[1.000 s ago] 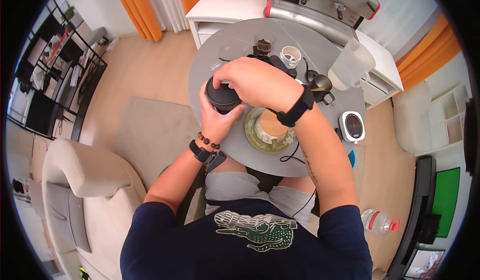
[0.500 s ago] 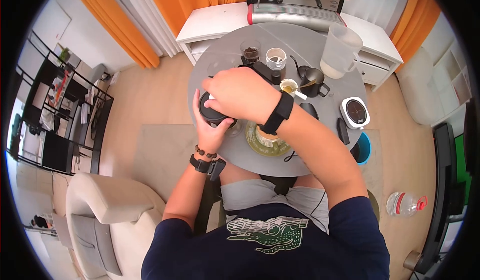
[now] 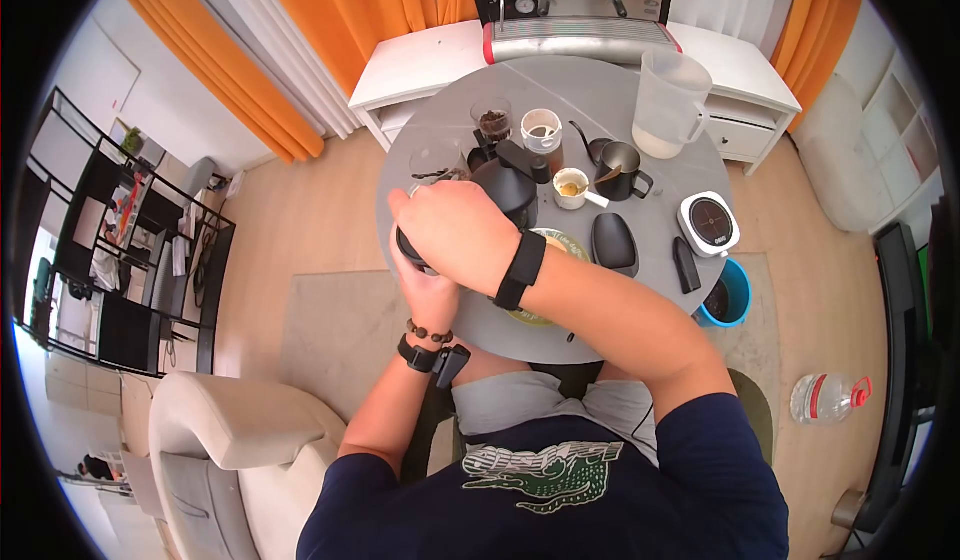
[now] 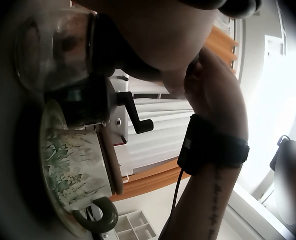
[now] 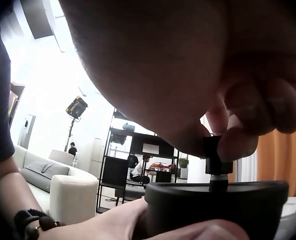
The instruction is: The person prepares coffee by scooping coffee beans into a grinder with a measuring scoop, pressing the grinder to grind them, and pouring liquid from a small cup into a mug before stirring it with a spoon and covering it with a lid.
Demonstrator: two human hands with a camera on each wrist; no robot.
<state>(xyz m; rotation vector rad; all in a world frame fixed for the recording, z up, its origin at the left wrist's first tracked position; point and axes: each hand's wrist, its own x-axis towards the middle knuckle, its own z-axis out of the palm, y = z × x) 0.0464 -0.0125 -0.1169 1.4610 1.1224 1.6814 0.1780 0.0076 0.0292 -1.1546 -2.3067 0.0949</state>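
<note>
My left hand [image 3: 432,298] grips the side of a black round container [image 5: 203,207] above the table's left part. From above, my right hand [image 3: 462,230] pinches a small black knob [image 5: 218,160] on a short shaft at its middle, and hides most of the container in the head view. In the left wrist view, a clear glass vessel [image 4: 53,55] shows below the left hand. Beside it stand a black device with a crank handle [image 4: 133,112] and a floral cup [image 4: 78,167] with a lid, on a green patterned plate [image 3: 567,243].
On the grey round table [image 3: 650,250] are a glass of dark contents [image 3: 493,120], white cups [image 3: 541,131], a dark kettle [image 3: 622,170], a clear pitcher [image 3: 668,105] and a white scale [image 3: 709,224]. A blue bin [image 3: 738,292] stands right; an espresso machine [image 3: 580,35] stands behind.
The head view has shifted, showing more of the table's right side. My right hand has come over the container's top and covers more of it; my left hand still grips it.
</note>
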